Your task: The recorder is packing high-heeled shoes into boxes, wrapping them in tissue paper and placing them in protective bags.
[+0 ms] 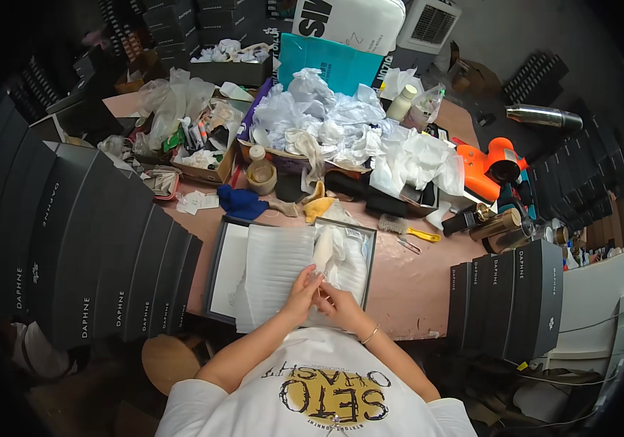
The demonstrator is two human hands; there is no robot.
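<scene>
the box (218, 247) lies open on the table (414, 284) right in front of the person, its white paper (277, 266) folded out over the left half and a pale wrapped item (334, 251) resting in the right half. so the item looks already placed and the paper partly laid; the box is not yet closed. both hands meet at the near edge of the box: the left hand (301, 291) has its fingers curled in a pinch, the right hand (342, 302) touches it, fingers bent, both seemingly gripping something small or a paper edge between them. what that is i cannot make out, it is hidden by the fingers. the pale item is too swaddled to identify. a heap of crumpled tissue (341, 124) covers the far table. stacks of dark boxes (100, 247) stand on the left and more boxes (508, 295) on the right, bent by the lens. the floor below is dark and unclear.
</scene>
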